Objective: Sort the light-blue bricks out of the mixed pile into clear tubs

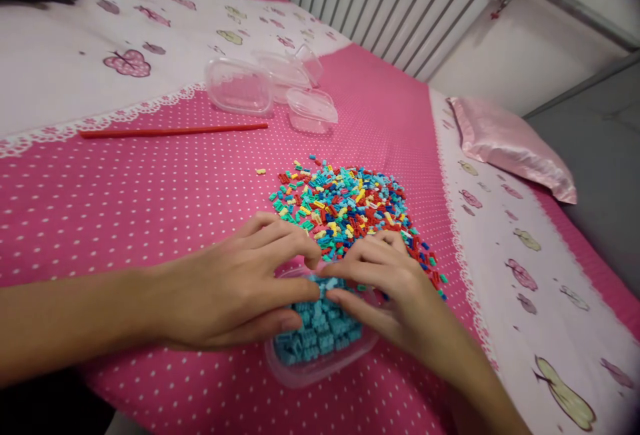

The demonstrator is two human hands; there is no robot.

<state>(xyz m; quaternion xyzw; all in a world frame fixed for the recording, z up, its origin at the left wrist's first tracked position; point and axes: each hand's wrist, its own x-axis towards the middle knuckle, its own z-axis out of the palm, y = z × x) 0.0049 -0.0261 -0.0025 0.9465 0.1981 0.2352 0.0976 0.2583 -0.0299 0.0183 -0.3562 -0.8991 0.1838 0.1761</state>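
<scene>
Half-curled, my left hand [240, 288] and right hand [395, 282] are over one tub [300, 376] of blue pieces [325, 332]; whether they pinch any, I cannot see. Probably the tub stands near me for easy reach, one mixed pile [355, 202] just beyond it. One red stick [175, 131] lies beyond-left of the tub.

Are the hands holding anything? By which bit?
I can't tell: the left hand and right hand cover the tub of blue blocks, grip unclear.
</scene>
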